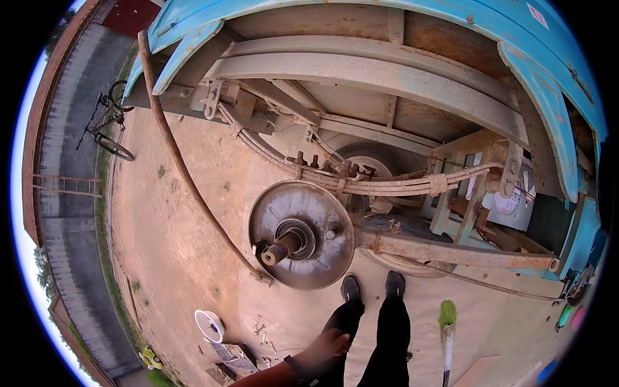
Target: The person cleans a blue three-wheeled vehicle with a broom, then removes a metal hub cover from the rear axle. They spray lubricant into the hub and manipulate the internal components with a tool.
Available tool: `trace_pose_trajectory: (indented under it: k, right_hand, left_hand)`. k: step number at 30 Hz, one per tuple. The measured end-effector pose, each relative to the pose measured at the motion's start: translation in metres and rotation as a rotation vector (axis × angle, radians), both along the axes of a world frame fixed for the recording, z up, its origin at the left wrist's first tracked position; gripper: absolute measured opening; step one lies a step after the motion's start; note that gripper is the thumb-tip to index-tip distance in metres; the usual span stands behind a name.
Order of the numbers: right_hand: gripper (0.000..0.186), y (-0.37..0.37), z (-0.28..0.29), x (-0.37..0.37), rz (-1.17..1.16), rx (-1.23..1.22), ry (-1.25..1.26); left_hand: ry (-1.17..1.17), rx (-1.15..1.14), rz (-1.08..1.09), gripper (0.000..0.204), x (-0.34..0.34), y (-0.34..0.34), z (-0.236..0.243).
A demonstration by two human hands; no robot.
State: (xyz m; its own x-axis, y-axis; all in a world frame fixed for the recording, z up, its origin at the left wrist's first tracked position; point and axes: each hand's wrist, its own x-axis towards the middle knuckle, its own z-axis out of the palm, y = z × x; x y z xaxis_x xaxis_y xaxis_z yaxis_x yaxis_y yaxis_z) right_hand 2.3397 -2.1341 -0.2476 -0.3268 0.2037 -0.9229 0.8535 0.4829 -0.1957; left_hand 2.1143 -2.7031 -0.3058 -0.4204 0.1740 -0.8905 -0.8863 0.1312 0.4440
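Observation:
My left hand (327,346) hangs in front of my left leg at the bottom, a dark band round its wrist. It is blurred and its fingers are not clear; no held thing shows. My right hand is out of the picture. Ahead of my feet stands a round metal brake drum or backing plate (271,216) with an axle stub (284,248) sticking out of its centre. Above it runs a rusty leaf spring (400,187), fixed with bolts, under a blue vehicle body (445,16). My hand is apart from all of these.
A long wooden pole (184,174) leans from the body to the ground beside the drum. At lower left are a white bucket (209,327) and scattered small parts (261,329). A green-bristled broom (448,322) lies at right. A bicycle (109,122) stands far left.

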Motion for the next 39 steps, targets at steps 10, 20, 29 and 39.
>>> trace_pose_trajectory:
  k: [10, 20, 29, 39]
  right_hand:
    - [0.025, -0.032, 0.013, -0.047, -0.274, 0.102, -0.160]
    - [0.025, -0.020, 0.028, -0.053, -0.138, 0.132, -0.183]
    - [0.025, -0.013, 0.023, -0.054, -0.091, 0.131, -0.188]
    - [0.026, -0.015, 0.022, -0.054, -0.053, 0.122, -0.187]
  left_hand:
    - [-0.248, 0.057, 0.355, 0.035, 0.018, 0.017, -0.034]
    - [-0.252, -0.023, 0.147, 0.042, -0.024, 0.025, 0.010]
    - [-0.305, -0.008, 0.201, 0.047, -0.004, 0.026, -0.007]
    - [-0.298, -0.019, 0.153, 0.046, -0.023, 0.035, 0.012]
